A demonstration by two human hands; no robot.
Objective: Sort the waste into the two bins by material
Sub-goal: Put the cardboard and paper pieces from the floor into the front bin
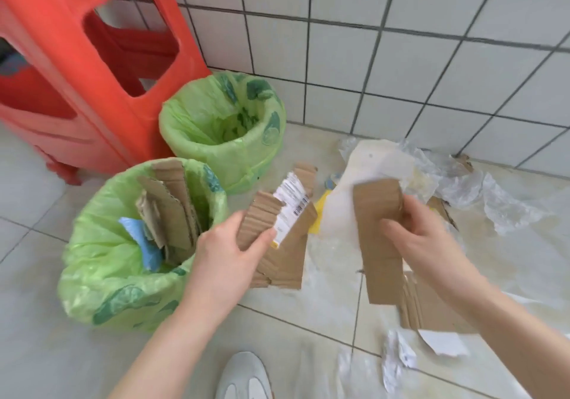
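Two bins lined with green bags stand on the floor. The near bin (101, 244) holds several cardboard pieces and a blue scrap. The far bin (271, 127) looks almost empty inside. My left hand (228, 253) grips a torn cardboard piece with a white barcode label (287, 235), just right of the near bin. My right hand (425, 241) holds a long plain cardboard strip (377, 244) upright above the floor. Clear plastic film (493, 195), a white plastic bag (370, 161) and more cardboard (431, 309) lie beneath and to the right.
A red plastic stool (71, 68) stands at the left behind the bins. A tiled wall (401, 59) runs along the back. Crumpled paper (398, 358) and a white slip (444, 341) lie at the lower right. A grey shoe (246, 377) is at the bottom.
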